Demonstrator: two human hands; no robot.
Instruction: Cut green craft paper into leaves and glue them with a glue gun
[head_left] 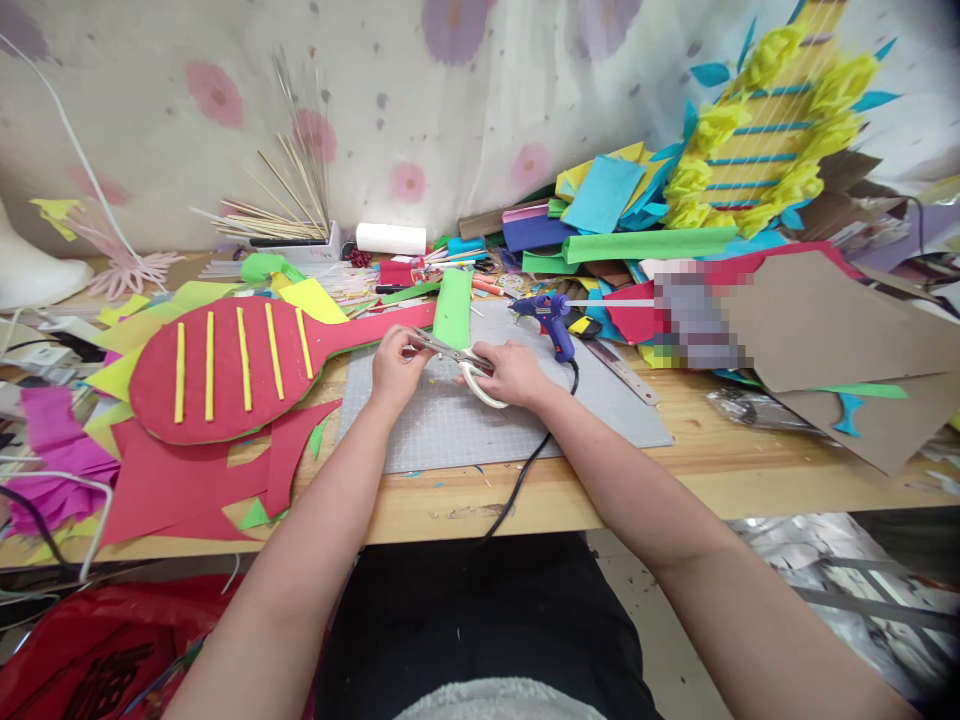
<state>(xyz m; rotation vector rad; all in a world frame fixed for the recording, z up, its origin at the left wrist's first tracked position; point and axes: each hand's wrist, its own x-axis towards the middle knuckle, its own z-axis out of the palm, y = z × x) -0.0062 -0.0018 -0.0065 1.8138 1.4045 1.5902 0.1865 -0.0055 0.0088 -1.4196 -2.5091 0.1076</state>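
My right hand (514, 373) grips a pair of scissors (480, 390) by the white handles, blades pointing left. The fingers of my left hand (397, 365) are pinched together by the blade tips; what they hold is too small or hidden to name. Just beyond the blades, a green foam strip (453, 308) lies across the end of a red neck. That neck belongs to a red lute-shaped foam piece (225, 370) with several yellow strips on its round body. Both hands are above a grey cutting mat (442, 435).
A blue glue gun (553, 322) with its black cord (525, 470) lies right of my hands, near a metal ruler (619, 370). Red foam offcuts (172, 480) lie left. Brown sheets (840, 320) cover the right side. Sticks (289, 215) stand in a box at the back.
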